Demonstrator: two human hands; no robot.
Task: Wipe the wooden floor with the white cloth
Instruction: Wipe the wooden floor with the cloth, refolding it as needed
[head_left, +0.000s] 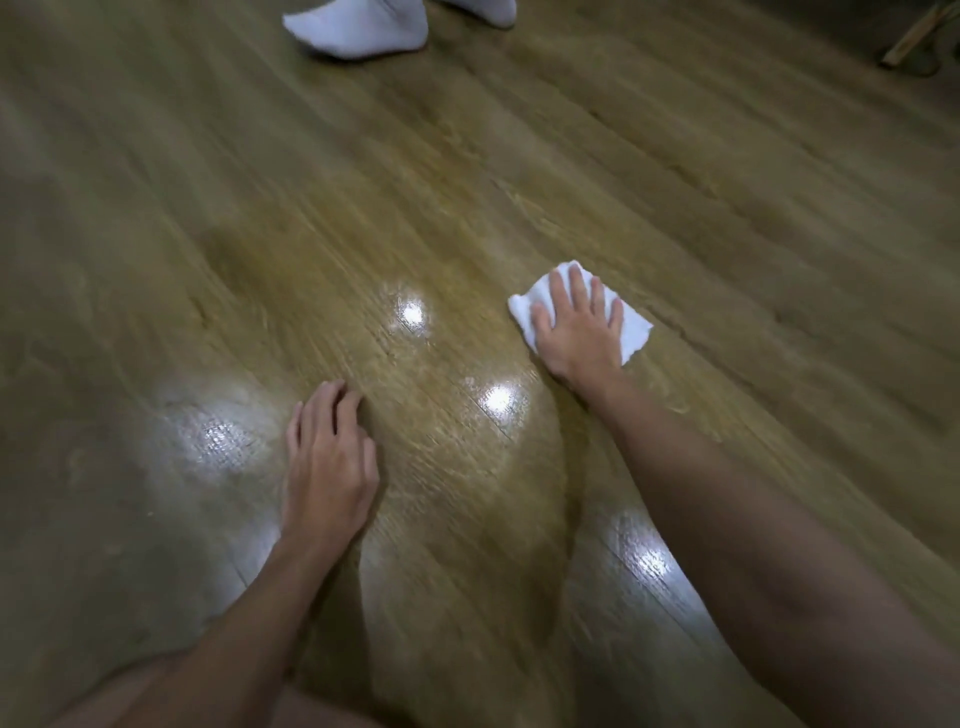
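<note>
White cloth (636, 327), soft and light, lay pinned flat under the splayed right hand (579, 332); left hand (330, 462) braced loosely on the wooden floor (519, 156), holding nothing.

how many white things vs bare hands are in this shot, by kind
white cloth: 1, under the right hand
white socked feet: 2, one whole, one cut off by the top edge
bare hands: 2, right hand and left hand
total: 5

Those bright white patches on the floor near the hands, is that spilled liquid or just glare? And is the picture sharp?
Head view: the patches look like lamp glare on the wooden floor, brightest at; the boards are motion-blurred, while the right hand on the white cloth is fairly sharp.
</note>
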